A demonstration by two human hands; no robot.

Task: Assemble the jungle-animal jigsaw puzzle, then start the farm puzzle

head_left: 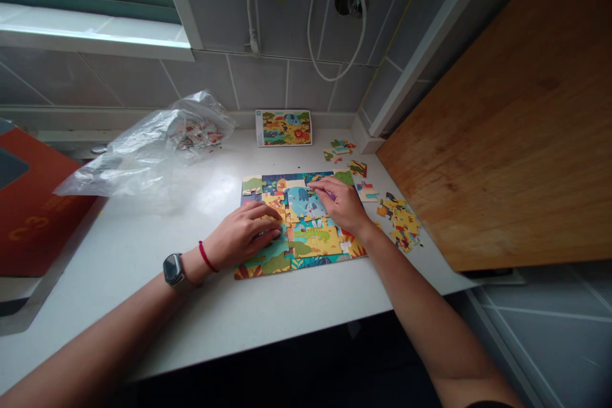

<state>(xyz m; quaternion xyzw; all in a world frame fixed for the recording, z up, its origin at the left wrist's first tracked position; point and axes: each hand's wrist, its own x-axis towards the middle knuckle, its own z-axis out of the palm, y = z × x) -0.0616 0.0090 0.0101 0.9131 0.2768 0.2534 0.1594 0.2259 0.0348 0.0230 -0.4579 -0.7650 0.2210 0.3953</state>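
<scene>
A jigsaw puzzle (315, 239) lies on the white counter, partly put together, with a blue elephant and a green crocodile on its joined pieces. My left hand (251, 229) rests over the puzzle's left side, its fingers slightly bent and spread, holding nothing. At the upper part of the elephant, my right hand (340, 201) has its thumb and fingertips pinched together on a puzzle piece, which they mostly hide. The left forearm and hand cover the puzzle's left edge in part. On the left wrist are a watch (173, 269) and a red cord (207, 256).
Loose pieces (404, 222) lie in a heap right of the puzzle, with several more pieces (338, 150) behind. A picture card (285, 128) leans against the wall. A clear plastic bag (157, 140) holds more pieces. An orange box (41, 204) stands left, a wooden board (502, 121) right.
</scene>
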